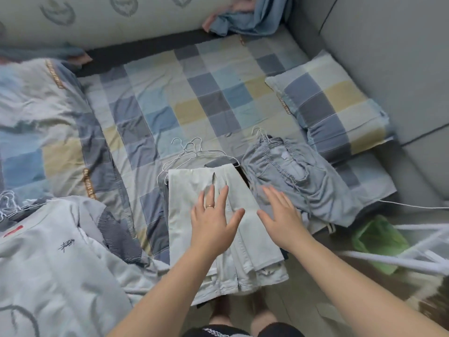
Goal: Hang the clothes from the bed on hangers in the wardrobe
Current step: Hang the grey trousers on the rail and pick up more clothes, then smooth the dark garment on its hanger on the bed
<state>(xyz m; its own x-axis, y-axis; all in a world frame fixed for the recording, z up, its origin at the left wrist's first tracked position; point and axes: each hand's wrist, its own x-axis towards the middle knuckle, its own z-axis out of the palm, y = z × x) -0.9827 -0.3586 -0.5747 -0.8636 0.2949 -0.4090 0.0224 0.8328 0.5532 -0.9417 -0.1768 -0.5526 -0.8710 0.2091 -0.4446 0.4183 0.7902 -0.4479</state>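
Observation:
Pale grey-white trousers point(184, 215) lie folded lengthwise at the bed's near edge, their legs hanging over it. My left hand point(213, 217) lies flat on them, fingers spread, a ring on one finger. My right hand point(279, 215) hovers open at their right edge, next to a crumpled light-blue garment point(315, 186) with a gathered waistband. Thin white wire hangers point(192, 152) lie on the sheet just beyond the trousers. More hanger hooks point(261, 133) stick out above the blue garment.
The bed has a checked sheet point(194, 93), a matching pillow point(332, 103) at right and a bunched duvet point(36, 117) at left. White printed clothing point(56, 251) lies at lower left. A green bin point(379, 239) and a white rack point(401, 259) stand on the floor at right.

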